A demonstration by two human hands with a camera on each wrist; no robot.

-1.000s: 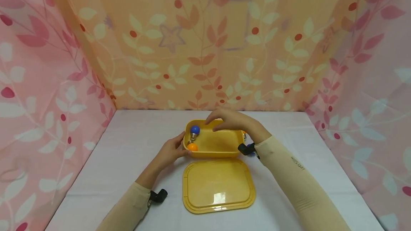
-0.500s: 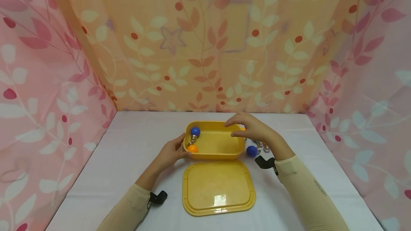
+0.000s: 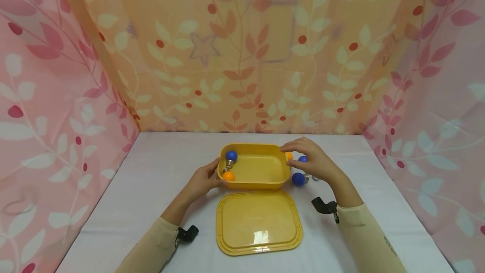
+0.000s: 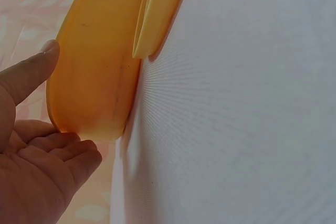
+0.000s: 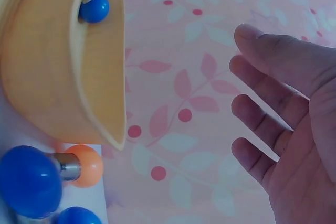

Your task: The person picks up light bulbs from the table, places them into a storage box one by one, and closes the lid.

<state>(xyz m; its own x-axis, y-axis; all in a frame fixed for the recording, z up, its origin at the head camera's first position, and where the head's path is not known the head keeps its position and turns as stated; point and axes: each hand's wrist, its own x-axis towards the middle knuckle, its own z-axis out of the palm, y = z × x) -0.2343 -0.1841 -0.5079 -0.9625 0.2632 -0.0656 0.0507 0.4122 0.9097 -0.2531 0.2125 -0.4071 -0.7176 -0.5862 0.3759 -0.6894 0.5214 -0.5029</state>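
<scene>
A yellow plastic box (image 3: pixel 261 184) stands without a lid on the table. Inside its left end lie a blue bulb (image 3: pixel 231 156) and an orange bulb (image 3: pixel 228 176). My left hand (image 3: pixel 201 183) rests at the box's left end, thumb on the wall and fairly straight fingers around the corner. Off the box's right end, my right hand (image 3: pixel 316 163) hovers with fingers and thumb spread, holding nothing. Below it on the table are a blue bulb (image 3: pixel 298 179), another blue bulb (image 3: pixel 302 159) and an orange bulb (image 3: pixel 289 156), partly covered by the hand.
The yellow lid (image 3: pixel 259 222) lies flat in front of the box. A white cloth (image 3: pixel 170 151) covers the table, and floral curtains (image 3: pixel 242 54) enclose the back and both sides.
My right hand has moved right, from over the box to beyond its right end, showing more of the loose bulbs. My left hand has stayed at the box.
</scene>
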